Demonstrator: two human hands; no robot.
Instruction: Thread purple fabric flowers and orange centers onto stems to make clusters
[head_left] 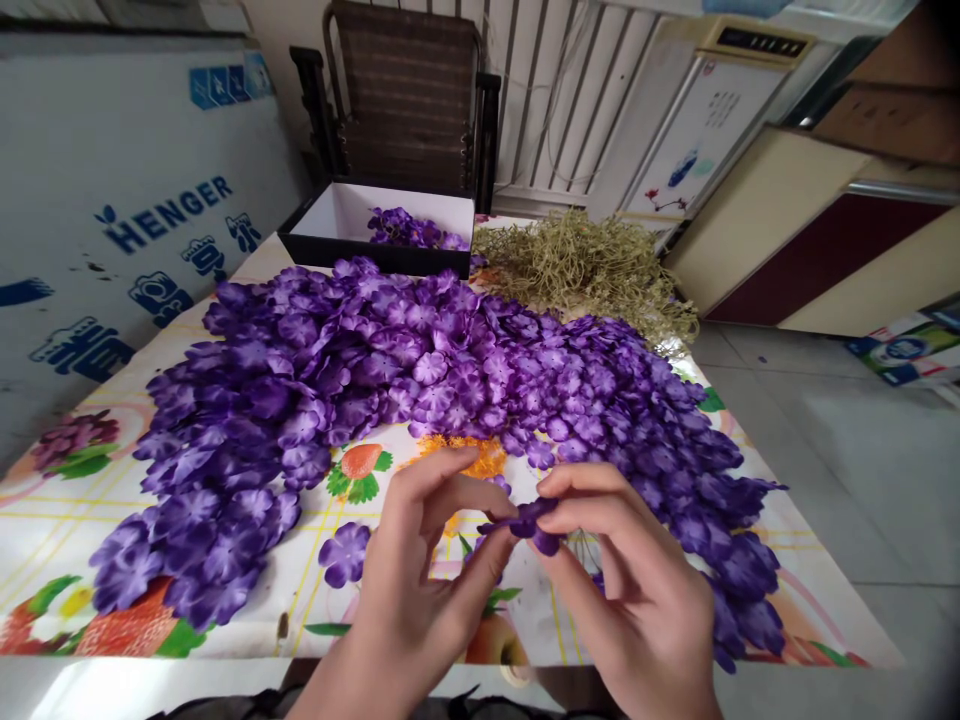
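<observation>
Head cam, L hand [420,580]: thumb + finger pinch purple flower [529,532], left edge.
R hand [637,570]: pinches its right side.
Flower spot: btwn hands, over table [300,560], near purple pile [435,370].
Flower way: almost edge-on, long way L to R; can't tell where front looks.
Finger job: prob. fitting or parting flower.
Next move: likely needs soft, steady pinch.

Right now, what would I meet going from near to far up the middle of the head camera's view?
Left hand and right hand, level, pinching a flower → flower heap → black box → chair.
</observation>
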